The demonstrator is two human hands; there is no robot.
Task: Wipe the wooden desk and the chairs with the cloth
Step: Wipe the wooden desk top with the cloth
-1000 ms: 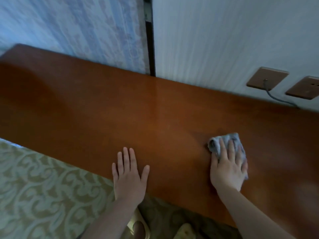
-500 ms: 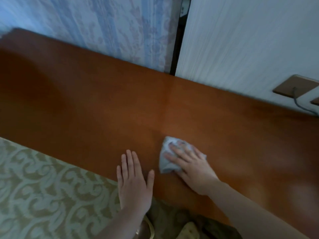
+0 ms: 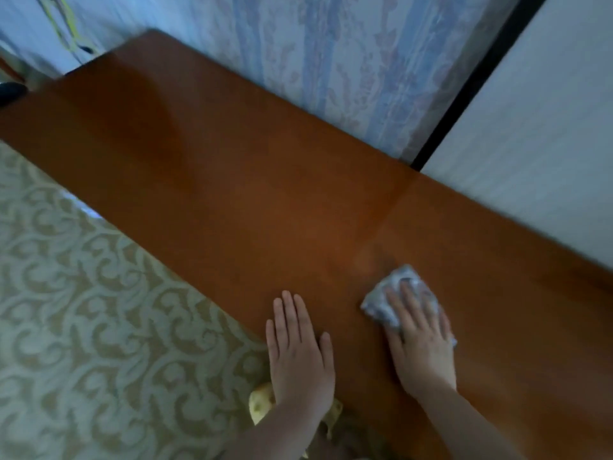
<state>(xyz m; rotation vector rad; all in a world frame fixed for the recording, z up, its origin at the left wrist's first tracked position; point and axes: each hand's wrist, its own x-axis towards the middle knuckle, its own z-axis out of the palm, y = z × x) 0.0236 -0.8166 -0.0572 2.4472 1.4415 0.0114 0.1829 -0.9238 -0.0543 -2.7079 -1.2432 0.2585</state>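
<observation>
Soft, light cloth (image 3: 394, 298) pinned flat on slick surface (image 3: 232, 194) under right hand (image 3: 421, 346), fingers (image 3: 403, 307) straight, best pressed mid-wad.

The single head-worn camera looked steeply down from close above the wooden surface (image 3: 232, 180), tilted, facing the wall (image 3: 547, 134), with patterned carpet (image 3: 83, 310) at left.
</observation>
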